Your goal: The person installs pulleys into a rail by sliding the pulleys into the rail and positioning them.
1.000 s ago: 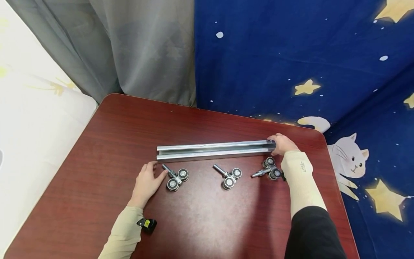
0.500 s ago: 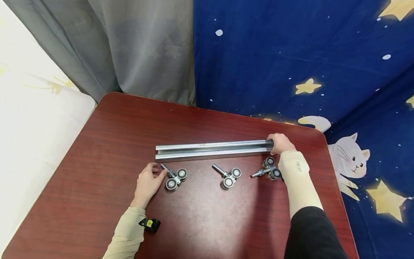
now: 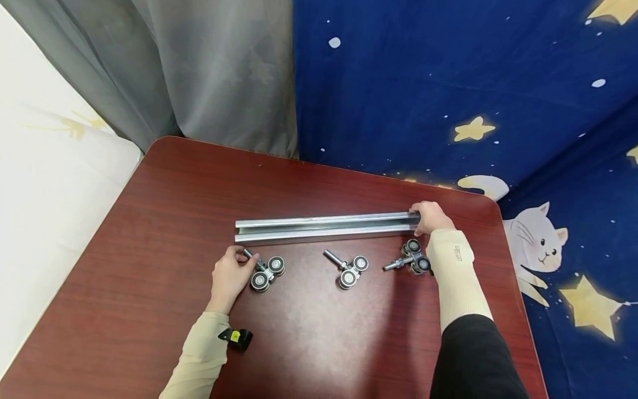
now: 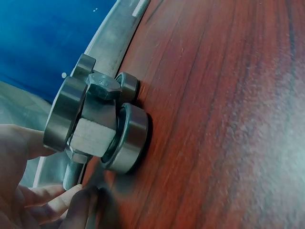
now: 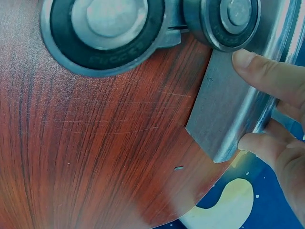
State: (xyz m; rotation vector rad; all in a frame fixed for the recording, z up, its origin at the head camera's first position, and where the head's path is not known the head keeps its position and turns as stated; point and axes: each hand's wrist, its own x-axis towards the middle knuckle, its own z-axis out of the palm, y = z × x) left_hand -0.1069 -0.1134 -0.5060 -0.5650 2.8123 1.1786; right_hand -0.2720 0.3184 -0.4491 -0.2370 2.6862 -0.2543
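Note:
A metal channel rail (image 3: 324, 226) lies across the table, its slot showing. My right hand (image 3: 431, 217) grips its right end; in the right wrist view the thumb and fingers (image 5: 274, 78) lie against the rail (image 5: 221, 107). Below the rail's left end, my left hand (image 3: 230, 277) pinches the bolt of the left trolley roller (image 3: 268, 271). Close up in the left wrist view, the roller (image 4: 97, 121) rests with its wheels on the table, fingers (image 4: 45, 195) by its bolt. A middle roller (image 3: 348, 271) and a right roller (image 3: 411, 257) lie apart below the rail.
The reddish-brown wooden table (image 3: 309, 343) has a back edge against a grey curtain (image 3: 229, 77) and a blue star-patterned curtain (image 3: 399, 88). A white surface (image 3: 55, 166) borders the left side. A black wrist device (image 3: 239, 338) sits on the left sleeve.
My left hand has closed in on the left roller, with its thumb and finger now at the bolt. The right hand stays on the rail's end. The view has shifted slightly.

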